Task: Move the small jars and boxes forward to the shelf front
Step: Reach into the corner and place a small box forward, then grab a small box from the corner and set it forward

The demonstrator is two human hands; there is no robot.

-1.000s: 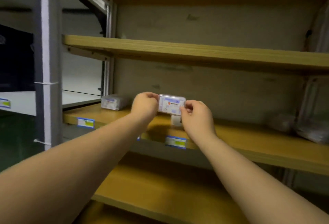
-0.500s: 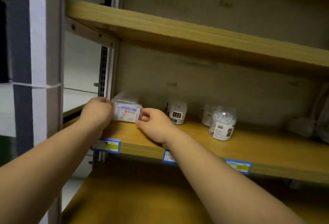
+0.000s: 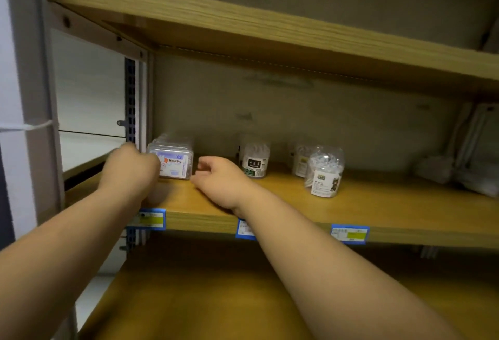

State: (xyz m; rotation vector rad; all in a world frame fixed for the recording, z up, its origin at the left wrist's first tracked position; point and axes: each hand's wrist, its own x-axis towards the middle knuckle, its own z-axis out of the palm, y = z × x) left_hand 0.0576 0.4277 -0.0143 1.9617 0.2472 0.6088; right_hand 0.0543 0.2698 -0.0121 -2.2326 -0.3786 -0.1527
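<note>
A clear plastic box point(image 3: 175, 162) with a white and blue label stands at the left end of the middle wooden shelf point(image 3: 283, 222), with more such boxes stacked behind it. My left hand point(image 3: 132, 170) holds its left end with curled fingers. Beside the box's right lower corner, my right hand point(image 3: 217, 179) rests on the shelf with loosely curled fingers and holds nothing. Further right stand three small clear jars: one with a black label point(image 3: 253, 161), one further back point(image 3: 299, 160), and one nearer the front point(image 3: 324, 173).
Pale plastic bags point(image 3: 459, 174) lie at the shelf's right end. Blue price tags point(image 3: 349, 234) hang on the front edge. An upper shelf point(image 3: 243, 26) hangs overhead and a lower shelf point(image 3: 216, 299) lies under my arms. A grey upright post point(image 3: 32, 96) stands at the left.
The box, held in the air by both hands a second ago, now stands on the shelf at the left end. My right hand has let go and drawn slightly right.
</note>
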